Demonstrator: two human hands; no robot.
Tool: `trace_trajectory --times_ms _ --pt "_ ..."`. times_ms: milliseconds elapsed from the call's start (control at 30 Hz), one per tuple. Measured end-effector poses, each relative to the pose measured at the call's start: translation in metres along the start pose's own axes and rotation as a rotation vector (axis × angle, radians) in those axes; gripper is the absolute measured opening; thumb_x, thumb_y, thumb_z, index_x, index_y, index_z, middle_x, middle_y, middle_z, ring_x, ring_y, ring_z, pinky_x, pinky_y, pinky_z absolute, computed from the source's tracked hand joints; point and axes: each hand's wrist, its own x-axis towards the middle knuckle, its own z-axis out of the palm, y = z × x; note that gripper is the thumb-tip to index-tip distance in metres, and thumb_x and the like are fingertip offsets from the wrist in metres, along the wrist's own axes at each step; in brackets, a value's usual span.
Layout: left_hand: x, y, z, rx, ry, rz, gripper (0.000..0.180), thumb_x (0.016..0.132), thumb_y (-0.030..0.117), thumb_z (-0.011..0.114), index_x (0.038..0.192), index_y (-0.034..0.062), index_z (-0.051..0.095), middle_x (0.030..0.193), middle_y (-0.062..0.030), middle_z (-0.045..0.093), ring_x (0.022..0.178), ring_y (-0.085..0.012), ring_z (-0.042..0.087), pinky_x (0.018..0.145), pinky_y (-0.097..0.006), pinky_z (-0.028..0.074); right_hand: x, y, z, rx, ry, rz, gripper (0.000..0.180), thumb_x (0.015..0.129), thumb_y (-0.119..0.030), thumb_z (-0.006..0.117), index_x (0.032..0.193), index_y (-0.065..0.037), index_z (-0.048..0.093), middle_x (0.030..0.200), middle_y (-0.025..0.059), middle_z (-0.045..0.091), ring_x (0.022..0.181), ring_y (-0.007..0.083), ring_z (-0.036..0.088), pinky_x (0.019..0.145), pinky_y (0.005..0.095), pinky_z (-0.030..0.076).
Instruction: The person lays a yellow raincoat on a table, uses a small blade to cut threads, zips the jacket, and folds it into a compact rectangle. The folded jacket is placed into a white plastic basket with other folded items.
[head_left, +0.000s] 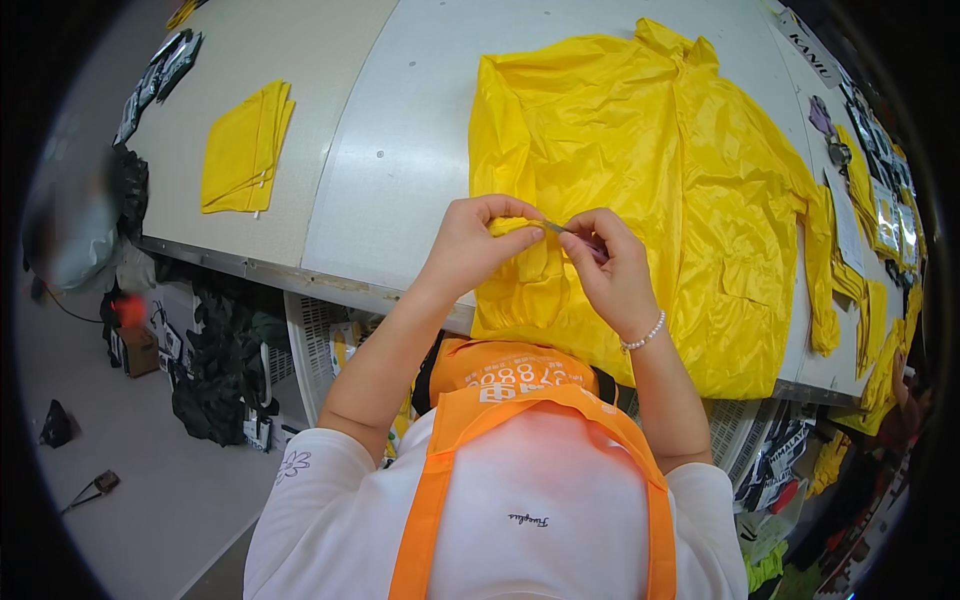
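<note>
- Table [420, 130]: big pale worktop, near edge runs just in front of you.
- Yellow jacket [650, 170]: spread flat over the right half of the table, hem hanging over the near edge, collar twd the far edge, one sleeve draped along the right side.
- Folded yellow cloth [245, 150]: lies on the left part of the table, well apart from the jacket & your hands.
- Left hand [470, 245]: over the jacket's near-left part, fingers closed, pinching a fold of the yellow fabric.
- Right hand [610, 270]: just beside the left, fingers narrow, gripping a small thin metal tool [560, 229]; tip touches the pinched fold.
- Bead bracelet [645, 333]: on your right wrist.
</note>
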Motion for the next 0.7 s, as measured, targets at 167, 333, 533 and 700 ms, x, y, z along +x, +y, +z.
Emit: trace_trajectory --times_ms 167,333,533,700 --pt "-0.001 -0.002 0.000 -0.002 0.006 -0.005 0.017 0.075 0.007 0.070 0.089 -0.0025 0.067 0.083 -0.0053 0.067 0.076 -0.0077 0.059 0.069 -0.021 0.048 0.001 -0.001 0.000 0.019 -0.013 0.019 0.014 0.082 -0.011 0.063 0.085 0.000 0.056 0.076 0.0117 0.056 0.064 0.0203 0.055 0.059 0.0269 0.045" --pt "-0.001 0.000 0.000 0.005 -0.004 0.001 0.016 0.075 0.005 0.069 0.089 -0.0021 0.066 0.085 -0.0048 0.066 0.078 -0.0080 0.059 0.071 -0.021 0.048 0.000 0.003 -0.002 0.017 -0.025 0.031 0.015 0.081 -0.009 0.064 0.090 0.000 0.057 0.079 0.0086 0.058 0.065 0.0160 0.055 0.059 0.0247 0.044" --pt "-0.003 0.000 -0.004 -0.132 -0.046 0.066 0.016 0.074 0.000 0.064 0.090 -0.0029 0.067 0.088 -0.0061 0.067 0.079 -0.0083 0.060 0.071 -0.022 0.048 -0.001 0.024 -0.003 0.435 -0.189 0.165 0.028 0.077 -0.004 0.069 0.101 -0.001 0.056 0.087 -0.0007 0.056 0.063 0.0012 0.042 0.055 0.0173 0.037" --pt "-0.009 0.001 -0.001 -0.116 -0.046 0.188 0.017 0.074 -0.003 0.062 0.090 -0.0021 0.065 0.085 -0.0049 0.067 0.080 -0.0078 0.059 0.070 -0.021 0.047 0.006 0.027 0.012 0.372 -0.134 0.084 0.020 0.075 -0.001 0.069 0.091 -0.002 0.056 0.078 -0.0022 0.054 0.058 0.0034 0.035 0.052 0.0174 0.033"
